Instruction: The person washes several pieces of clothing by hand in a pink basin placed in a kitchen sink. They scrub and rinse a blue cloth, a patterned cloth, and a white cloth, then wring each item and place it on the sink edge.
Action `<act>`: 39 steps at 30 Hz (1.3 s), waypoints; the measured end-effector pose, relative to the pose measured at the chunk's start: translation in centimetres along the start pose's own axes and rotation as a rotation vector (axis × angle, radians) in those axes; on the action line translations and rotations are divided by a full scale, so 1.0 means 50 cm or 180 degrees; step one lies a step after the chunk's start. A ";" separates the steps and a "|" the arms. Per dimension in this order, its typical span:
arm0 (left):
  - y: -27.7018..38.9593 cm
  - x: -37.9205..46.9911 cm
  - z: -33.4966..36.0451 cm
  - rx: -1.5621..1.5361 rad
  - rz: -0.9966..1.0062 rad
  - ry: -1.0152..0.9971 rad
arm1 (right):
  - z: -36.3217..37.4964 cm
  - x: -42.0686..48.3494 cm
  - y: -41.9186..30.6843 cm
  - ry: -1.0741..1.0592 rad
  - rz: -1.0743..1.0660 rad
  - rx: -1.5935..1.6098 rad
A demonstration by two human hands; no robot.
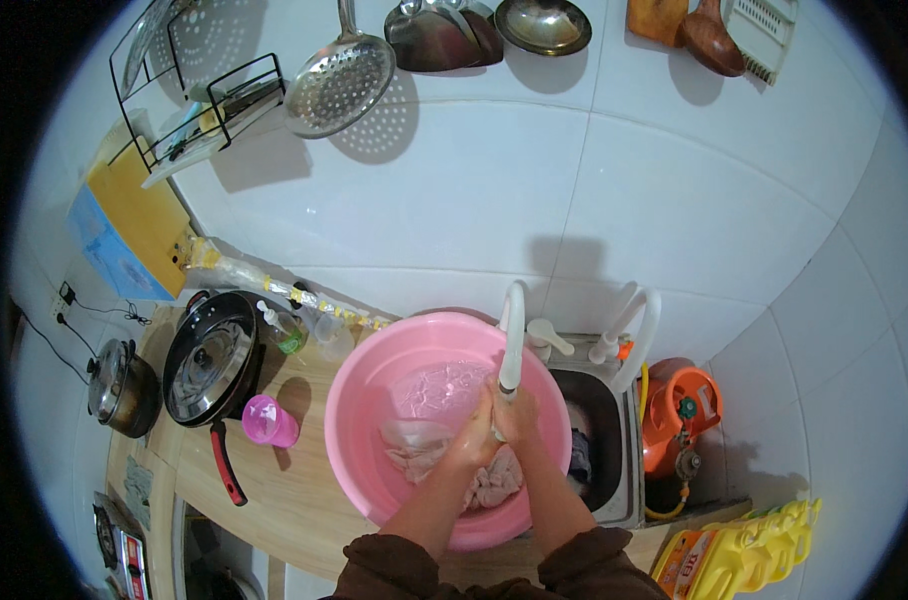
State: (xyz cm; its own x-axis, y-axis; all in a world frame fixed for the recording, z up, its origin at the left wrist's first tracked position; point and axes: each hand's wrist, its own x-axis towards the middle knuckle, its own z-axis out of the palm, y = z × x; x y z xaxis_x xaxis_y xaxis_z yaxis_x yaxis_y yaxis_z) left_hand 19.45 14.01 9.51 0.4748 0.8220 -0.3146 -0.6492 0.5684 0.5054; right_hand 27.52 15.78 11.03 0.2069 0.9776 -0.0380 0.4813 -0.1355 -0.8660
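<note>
A large pink plastic basin (356,450) stands partly over the counter and partly over the sink, with water in it. A pale wet cloth (420,446) lies in the water below my wrists. My left hand (478,435) and my right hand (517,412) are close together under the spout of a white faucet (512,337). Something small and pale shows between them, too hidden to name; whether either hand grips it cannot be told. Both brown sleeves are pushed up the forearms.
Left on the wooden counter (311,480) are a pink cup (270,421), a frying pan with a glass lid (213,367), a pump bottle (283,330) and a pot (123,390). Right are a metal sink (607,442), an orange gas cylinder (660,442) and yellow jugs (754,555). Utensils hang above.
</note>
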 end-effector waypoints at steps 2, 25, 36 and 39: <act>-0.002 -0.005 -0.019 0.0502 0.0047 -0.0216 | 0.001 0.008 0.013 -0.0086 -0.0144 -0.0366; 0.070 0.005 0.021 0.3638 -0.1928 -0.0268 | -0.075 0.001 0.080 -0.1207 -0.3170 -0.0755; 0.044 0.026 -0.005 0.6396 0.0300 0.0743 | -0.029 0.014 0.076 -0.0953 -0.1648 -0.1915; 0.035 0.044 -0.032 0.6898 0.0420 0.0740 | -0.033 0.019 0.058 -0.1121 -0.1493 -0.2074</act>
State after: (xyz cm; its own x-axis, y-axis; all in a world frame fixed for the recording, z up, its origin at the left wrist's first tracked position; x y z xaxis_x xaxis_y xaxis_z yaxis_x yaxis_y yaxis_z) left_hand 18.42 16.88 8.43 0.3279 0.9250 -0.1922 0.9058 -0.2500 0.3420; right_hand 30.54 16.06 9.30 -0.3576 0.9338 0.0057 0.8639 0.3331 -0.3778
